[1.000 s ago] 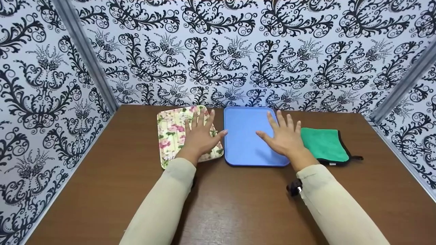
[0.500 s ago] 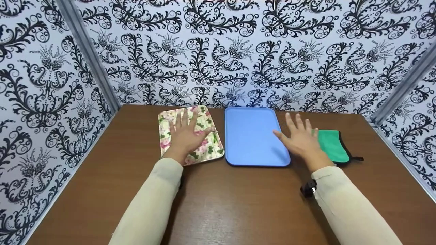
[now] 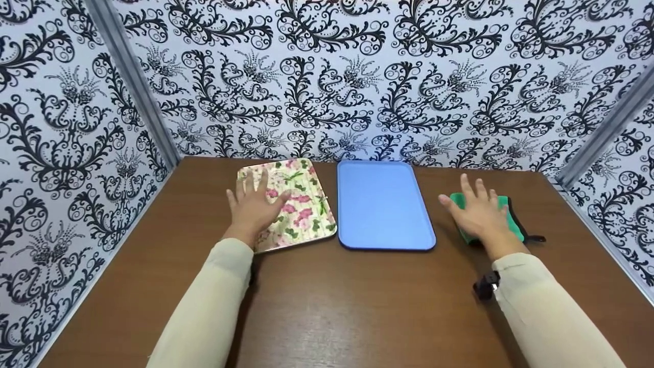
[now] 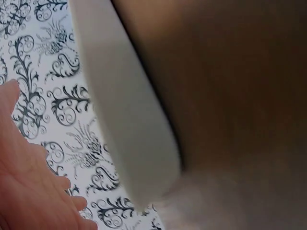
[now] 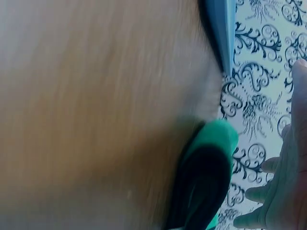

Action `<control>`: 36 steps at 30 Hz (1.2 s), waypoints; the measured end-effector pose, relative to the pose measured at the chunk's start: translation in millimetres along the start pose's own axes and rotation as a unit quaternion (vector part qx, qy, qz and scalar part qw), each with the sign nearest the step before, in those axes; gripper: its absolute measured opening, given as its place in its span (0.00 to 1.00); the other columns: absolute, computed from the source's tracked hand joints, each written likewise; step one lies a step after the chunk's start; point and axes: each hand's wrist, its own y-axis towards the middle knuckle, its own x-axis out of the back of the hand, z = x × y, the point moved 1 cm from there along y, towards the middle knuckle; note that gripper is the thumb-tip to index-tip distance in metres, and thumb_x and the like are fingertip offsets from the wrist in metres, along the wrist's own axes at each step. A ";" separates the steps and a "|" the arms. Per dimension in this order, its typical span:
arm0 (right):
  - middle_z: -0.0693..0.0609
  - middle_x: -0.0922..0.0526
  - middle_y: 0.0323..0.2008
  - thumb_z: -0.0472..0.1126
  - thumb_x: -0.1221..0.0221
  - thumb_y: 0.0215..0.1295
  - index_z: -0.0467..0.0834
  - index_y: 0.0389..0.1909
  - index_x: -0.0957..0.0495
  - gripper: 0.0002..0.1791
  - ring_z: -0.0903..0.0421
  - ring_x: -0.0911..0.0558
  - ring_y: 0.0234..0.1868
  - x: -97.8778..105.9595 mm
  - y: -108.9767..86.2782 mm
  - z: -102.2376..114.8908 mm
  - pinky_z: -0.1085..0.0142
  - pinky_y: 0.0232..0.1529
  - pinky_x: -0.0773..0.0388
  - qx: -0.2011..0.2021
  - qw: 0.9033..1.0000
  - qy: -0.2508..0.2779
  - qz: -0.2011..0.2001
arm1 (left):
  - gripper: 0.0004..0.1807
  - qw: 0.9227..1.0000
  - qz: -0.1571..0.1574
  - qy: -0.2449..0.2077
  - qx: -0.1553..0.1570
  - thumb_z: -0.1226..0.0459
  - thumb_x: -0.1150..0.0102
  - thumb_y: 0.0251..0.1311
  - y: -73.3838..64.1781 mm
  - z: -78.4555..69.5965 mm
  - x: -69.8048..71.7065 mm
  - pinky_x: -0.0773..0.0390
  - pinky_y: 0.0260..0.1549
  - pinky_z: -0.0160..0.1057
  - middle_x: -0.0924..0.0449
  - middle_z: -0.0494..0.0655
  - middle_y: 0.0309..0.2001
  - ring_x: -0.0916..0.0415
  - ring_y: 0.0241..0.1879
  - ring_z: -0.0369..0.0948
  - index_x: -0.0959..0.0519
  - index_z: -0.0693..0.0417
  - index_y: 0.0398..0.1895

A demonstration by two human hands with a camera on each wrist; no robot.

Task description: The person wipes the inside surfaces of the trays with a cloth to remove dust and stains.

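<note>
My left hand (image 3: 255, 210) is over the left part of a floral-patterned tray (image 3: 301, 217), fingers spread and holding nothing. The tray's pale side (image 4: 129, 110) fills the middle of the left wrist view, beside the palm (image 4: 29, 187). My right hand (image 3: 480, 214) hovers with spread fingers over a green cloth (image 3: 513, 227) with a black border and a loop, hiding much of it. In the right wrist view the folded edge of the green cloth (image 5: 223, 139) shows near the hand (image 5: 288, 182). Between the hands lies a plain blue tray (image 3: 386, 204).
Everything lies on a brown wooden table (image 3: 327, 306). A wall (image 3: 347, 76) with black scroll patterns on white stands right behind the trays, and similar panels rise at left and right. A small black device (image 3: 486, 285) sits at the right wrist.
Both hands have moved apart: the left one leftward across the floral tray, the right one rightward from the blue tray to over the green cloth. The trays and cloth have stayed put.
</note>
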 end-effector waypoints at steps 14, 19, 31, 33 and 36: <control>0.27 0.74 0.80 0.83 0.73 0.68 0.52 0.81 0.80 0.56 0.16 0.67 0.75 11.0 -11.1 -38.6 0.15 0.65 0.62 -0.050 0.998 0.033 0.021 | 0.53 0.992 0.051 -0.077 0.086 0.26 0.68 0.69 1.7 31.3 6.7 0.67 0.76 0.73 0.77 0.64 0.83 0.72 0.81 0.70 0.70 0.42 0.85; 0.23 0.74 0.78 0.83 0.75 0.67 0.48 0.80 0.82 0.58 0.11 0.64 0.73 15.8 -13.4 -47.5 0.15 0.62 0.54 -0.071 0.996 0.043 0.032 | 0.52 0.983 0.068 -0.118 0.121 0.29 0.67 0.71 1.9 39.2 8.8 0.62 0.75 0.74 0.75 0.67 0.83 0.69 0.80 0.73 0.72 0.43 0.85; 0.13 0.67 0.73 0.84 0.77 0.66 0.36 0.77 0.83 0.63 0.10 0.57 0.70 17.8 -14.0 -74.1 0.19 0.66 0.49 -0.132 0.987 0.066 0.058 | 0.54 0.977 0.075 -0.139 0.141 0.31 0.62 0.71 2.3 41.0 11.9 0.51 0.76 0.71 0.67 0.77 0.80 0.63 0.79 0.73 0.72 0.47 0.84; 0.13 0.64 0.72 0.84 0.76 0.65 0.32 0.77 0.81 0.66 0.12 0.55 0.71 17.0 -13.3 -78.1 0.20 0.67 0.47 -0.145 0.986 0.062 0.057 | 0.54 0.977 0.080 -0.133 0.144 0.32 0.61 0.71 1.9 40.5 12.2 0.50 0.76 0.70 0.66 0.78 0.80 0.58 0.78 0.74 0.70 0.51 0.85; 0.12 0.59 0.72 0.84 0.73 0.66 0.25 0.76 0.76 0.69 0.14 0.52 0.71 16.0 -12.8 -82.3 0.22 0.67 0.45 -0.156 0.985 0.054 0.048 | 0.53 0.978 0.085 -0.119 0.146 0.35 0.60 0.72 1.4 39.6 13.0 0.47 0.76 0.68 0.63 0.78 0.79 0.52 0.77 0.74 0.64 0.60 0.84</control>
